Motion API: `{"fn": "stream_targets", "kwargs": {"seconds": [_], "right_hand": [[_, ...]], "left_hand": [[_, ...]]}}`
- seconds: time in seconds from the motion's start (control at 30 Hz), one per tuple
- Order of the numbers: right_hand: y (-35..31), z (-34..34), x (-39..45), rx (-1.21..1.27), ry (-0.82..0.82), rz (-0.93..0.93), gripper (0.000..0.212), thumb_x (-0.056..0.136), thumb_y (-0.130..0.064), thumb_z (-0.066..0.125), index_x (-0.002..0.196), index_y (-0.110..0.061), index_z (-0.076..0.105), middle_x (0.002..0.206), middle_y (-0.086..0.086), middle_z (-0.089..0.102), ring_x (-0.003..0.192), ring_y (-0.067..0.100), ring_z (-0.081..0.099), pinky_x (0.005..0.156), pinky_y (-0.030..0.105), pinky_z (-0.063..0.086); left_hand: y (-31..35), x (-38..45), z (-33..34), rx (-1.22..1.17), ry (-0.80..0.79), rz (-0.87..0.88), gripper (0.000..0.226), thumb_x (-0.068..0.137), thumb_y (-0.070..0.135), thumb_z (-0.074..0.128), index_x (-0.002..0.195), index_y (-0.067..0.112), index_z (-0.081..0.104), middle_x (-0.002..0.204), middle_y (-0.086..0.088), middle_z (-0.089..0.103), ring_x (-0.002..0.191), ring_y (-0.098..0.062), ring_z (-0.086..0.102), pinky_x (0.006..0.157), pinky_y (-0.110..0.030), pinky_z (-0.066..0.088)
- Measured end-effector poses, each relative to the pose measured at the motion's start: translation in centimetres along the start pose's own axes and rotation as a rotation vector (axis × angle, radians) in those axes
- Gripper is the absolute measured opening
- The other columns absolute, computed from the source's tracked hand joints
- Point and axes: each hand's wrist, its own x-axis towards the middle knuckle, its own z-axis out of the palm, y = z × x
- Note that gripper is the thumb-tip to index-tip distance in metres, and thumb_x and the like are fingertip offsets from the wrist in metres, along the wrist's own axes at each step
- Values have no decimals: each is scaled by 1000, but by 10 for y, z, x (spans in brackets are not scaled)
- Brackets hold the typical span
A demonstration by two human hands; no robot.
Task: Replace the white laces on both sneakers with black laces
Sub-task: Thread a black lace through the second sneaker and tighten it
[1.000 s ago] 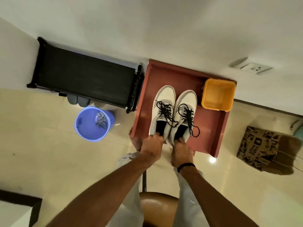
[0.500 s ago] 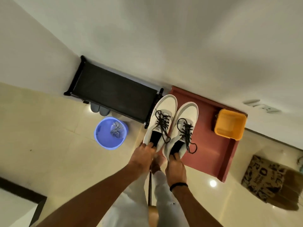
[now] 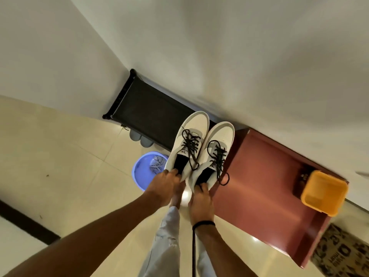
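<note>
Two white sneakers with black laces hang side by side in the air, toes pointing away from me. My left hand (image 3: 163, 186) grips the heel of the left sneaker (image 3: 187, 140), and my right hand (image 3: 201, 200) grips the heel of the right sneaker (image 3: 216, 154). Both shoes are lifted off the red table (image 3: 265, 176) and sit over the gap between it and the black rack (image 3: 147, 114). A tangle of white laces (image 3: 157, 162) lies in the blue tub (image 3: 142, 172) on the floor below.
An orange bin (image 3: 323, 192) stands at the red table's far right corner. A patterned paper bag (image 3: 343, 254) lies on the floor at the right. Grey slippers (image 3: 139, 137) sit under the black rack. My legs stand on the cream tiled floor.
Both hands lifted the sneakers off the red table and carried them left toward the black rack. The view swung left and up with me.
</note>
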Motion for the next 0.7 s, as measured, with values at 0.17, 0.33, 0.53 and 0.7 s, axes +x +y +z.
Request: {"fn": "stream_targets", "kwargs": {"seconds": [0.17,0.33,0.53,0.7], "right_hand": [[-22,13,50,87,16,57,59,93,-38,27,112,1,66,130,20,56,94,48,66,76,50,53],[-21,27,90,61,-42,113,25,99,-11,52,119,0,63,135,16,51,105,43,64,87,47,50],[-11,38,109,26,-106,117,25,99,-10,53,121,-3,62,138,14,49,110,39,64,93,43,51],[-7,41,119,25,-166,109,33,97,-1,50,128,-6,61,143,13,46,111,39,64,94,41,51]], "left_hand": [[-51,55,5,62,-27,18,43,90,1,60,132,9,55,132,-11,52,111,-37,61,87,-48,55],[-58,94,13,63,-22,49,39,93,1,58,131,8,57,135,-13,54,116,-37,61,88,-44,53],[-55,119,32,37,-49,10,39,93,2,63,131,7,58,133,-13,55,118,-34,60,88,-40,53],[-64,127,43,83,-88,29,48,94,5,62,141,9,51,140,-13,51,123,-34,57,93,-40,53]]}}
